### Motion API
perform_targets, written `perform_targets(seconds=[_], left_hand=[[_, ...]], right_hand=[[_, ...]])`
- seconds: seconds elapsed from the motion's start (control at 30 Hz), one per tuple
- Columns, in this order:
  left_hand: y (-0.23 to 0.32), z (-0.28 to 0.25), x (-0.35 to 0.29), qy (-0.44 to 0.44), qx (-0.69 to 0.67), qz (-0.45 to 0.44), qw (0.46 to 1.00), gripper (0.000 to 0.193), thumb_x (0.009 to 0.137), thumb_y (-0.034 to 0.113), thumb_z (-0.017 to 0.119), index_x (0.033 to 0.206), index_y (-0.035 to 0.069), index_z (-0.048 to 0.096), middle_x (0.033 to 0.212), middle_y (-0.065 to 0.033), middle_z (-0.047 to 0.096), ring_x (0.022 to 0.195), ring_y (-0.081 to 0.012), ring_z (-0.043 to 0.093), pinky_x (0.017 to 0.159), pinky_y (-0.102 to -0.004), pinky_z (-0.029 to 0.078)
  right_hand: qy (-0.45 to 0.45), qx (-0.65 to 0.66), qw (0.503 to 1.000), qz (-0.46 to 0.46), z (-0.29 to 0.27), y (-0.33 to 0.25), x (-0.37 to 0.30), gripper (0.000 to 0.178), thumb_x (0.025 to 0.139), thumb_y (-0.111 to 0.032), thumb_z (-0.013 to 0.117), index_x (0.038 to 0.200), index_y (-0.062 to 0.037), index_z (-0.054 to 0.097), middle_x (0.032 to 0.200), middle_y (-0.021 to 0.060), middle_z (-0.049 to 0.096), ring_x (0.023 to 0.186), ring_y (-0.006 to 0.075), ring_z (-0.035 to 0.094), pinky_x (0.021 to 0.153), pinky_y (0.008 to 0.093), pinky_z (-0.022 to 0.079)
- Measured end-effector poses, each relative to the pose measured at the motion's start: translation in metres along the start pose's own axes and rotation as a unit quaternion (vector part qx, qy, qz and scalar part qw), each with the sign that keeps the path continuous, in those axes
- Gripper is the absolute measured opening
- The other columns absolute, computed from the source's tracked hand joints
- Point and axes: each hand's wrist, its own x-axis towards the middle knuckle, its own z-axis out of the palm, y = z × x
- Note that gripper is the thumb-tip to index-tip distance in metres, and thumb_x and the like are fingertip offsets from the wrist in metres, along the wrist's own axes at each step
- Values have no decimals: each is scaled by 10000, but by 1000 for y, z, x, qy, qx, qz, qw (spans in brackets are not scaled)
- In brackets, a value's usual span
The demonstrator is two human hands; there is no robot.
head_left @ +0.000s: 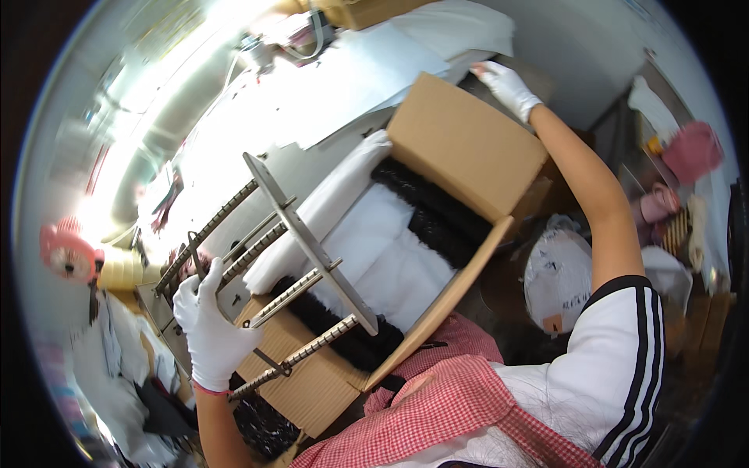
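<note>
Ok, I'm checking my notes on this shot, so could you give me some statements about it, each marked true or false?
1. The left hand holds a metal rack. True.
2. Both hands are bare. False: the left hand and the right hand wear white gloves.
3. The cardboard box has white material inside. True.
4. The cardboard box is closed. False: it stands open.
5. The fan is green. False: it is pink.
</note>
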Motion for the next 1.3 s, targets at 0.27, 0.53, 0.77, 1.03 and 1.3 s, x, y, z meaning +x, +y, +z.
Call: perform_targets(seconds=[0.27,0.53,0.77,1.03,1.3], left_hand=[[126,28,34,19,-59,186,981,1137,547,127,722,1556,-3,215,1169,-224,478,1107,-415,450,1020,-521,337],[225,3,-63,136,-263,622,725,760,633,145,781,1337,52,509,1353,-164,503,1250,-388,486,1088,-571,338],[209,58,-69,24,-255,718,647,650,658,125,766,1265,60,545,1262,-121,533,1233,-371,469,1076,-591,326],[209,165,-38,-123,-99,537,829,733,662,259,753,1321,19,541,1559,-197,309,1395,-463,307,1158,-548,247],[209,131,-60,-42,-22,540,840,594,730,256,766,1288,97,643,1546,-187,380,1251,-422,490,998,-486,475]], right_hand=[[20,-174,866,-469,29,-191,-263,795,542,-418,864,1254,-141,645,1302,221,516,1200,367,486,1022,474,375],[206,-322,921,-82,9,-195,-496,479,579,-303,790,1012,-124,688,957,185,589,929,366,593,756,457,477],[269,-328,866,265,-62,-246,-712,495,601,-267,795,1055,-127,658,1079,128,610,1108,360,540,936,455,473],[320,-655,481,486,-180,-351,-807,482,656,-363,803,1054,-140,647,1193,260,530,982,314,566,818,435,523],[216,-543,699,412,-345,-415,-860,331,743,-270,748,984,-124,573,986,55,568,1019,204,563,936,394,492]])
